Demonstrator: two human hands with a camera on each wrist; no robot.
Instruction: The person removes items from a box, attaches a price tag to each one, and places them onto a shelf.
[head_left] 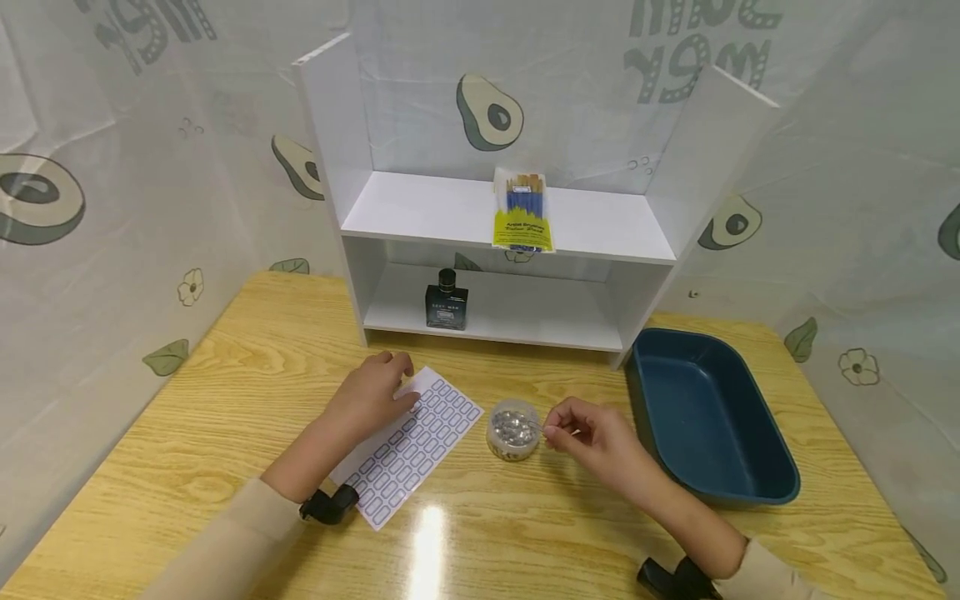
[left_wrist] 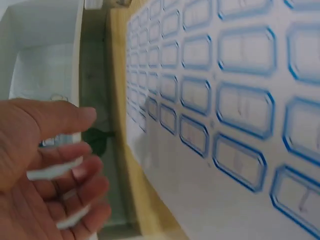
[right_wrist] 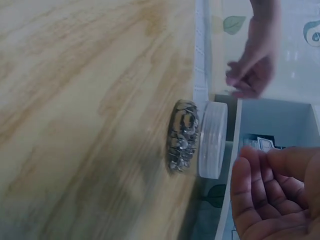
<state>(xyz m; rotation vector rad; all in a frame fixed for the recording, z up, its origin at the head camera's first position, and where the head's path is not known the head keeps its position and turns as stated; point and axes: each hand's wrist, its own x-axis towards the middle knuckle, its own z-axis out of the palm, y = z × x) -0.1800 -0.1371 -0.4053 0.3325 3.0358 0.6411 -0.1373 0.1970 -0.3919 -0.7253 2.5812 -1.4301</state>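
Observation:
My left hand [head_left: 375, 396] hovers over the upper part of a white sheet of blue-framed labels [head_left: 423, 433], its fingers relaxed and loosely bent. In the left wrist view, part of the sheet is bare of labels, and the left hand [left_wrist: 55, 170] appears beside it. A round clear tub [head_left: 513, 429] filled with small shiny metal pieces stands on the table, its lid on. Close to its right side, my right hand [head_left: 600, 437] pinches thumb against forefinger. A small blue-framed label [right_wrist: 266, 144] shows at these fingertips in the right wrist view, partly hidden.
A white two-tier shelf [head_left: 495, 304] stands behind, with a dark perfume bottle [head_left: 447, 304] on the lower tier and a pack of artist brushes [head_left: 523, 208] on the upper; both bear small labels. An empty dark blue bin [head_left: 712, 417] sits at the right.

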